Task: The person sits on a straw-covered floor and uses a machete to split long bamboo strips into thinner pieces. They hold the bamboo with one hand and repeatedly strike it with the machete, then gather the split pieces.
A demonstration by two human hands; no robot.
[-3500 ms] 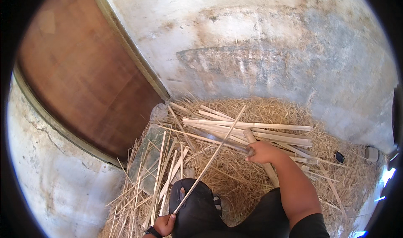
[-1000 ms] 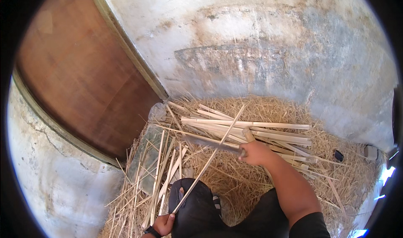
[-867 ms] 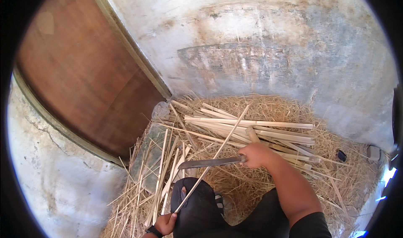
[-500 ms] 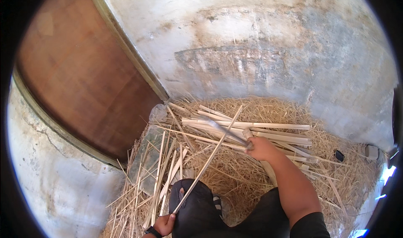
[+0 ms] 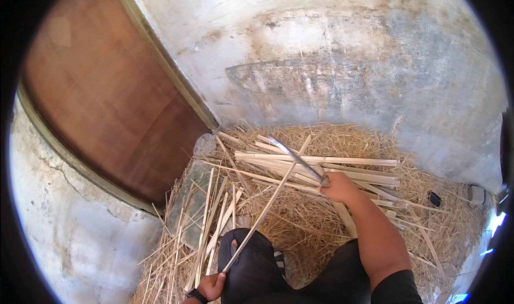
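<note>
Gripping tight, the right hand (image 5: pixel 338 186) holds a long grey metal blade (image 5: pixel 293 158) raised over pale split bamboo slats (image 5: pixel 342 167). Left hand (image 5: pixel 212 285) pinches a long thin bamboo strip (image 5: pixel 267 210) by its lower end.

Rough outdoor craft workspace, weathered plaster wall (image 5: pixel 332 52), brown wooden door (image 5: pixel 101 95), straw-strewn ground (image 5: pixel 300 234), split bamboo strips (image 5: pixel 353 167)

A pale tan bamboo strip (image 5: pixel 266 210) is seen against golden-yellow straw (image 5: pixel 300 229). The split strips (image 5: pixel 321 167) heaped there are coloured cream to light yellow. A dull grey blade (image 5: pixel 294 156) with a dark handle is shown. The wall (image 5: pixel 332 63) is mottled whitish grey with brown stains, the door (image 5: pixel 107 100) reddish brown, the trousers (image 5: pixel 257 266) black.
</note>
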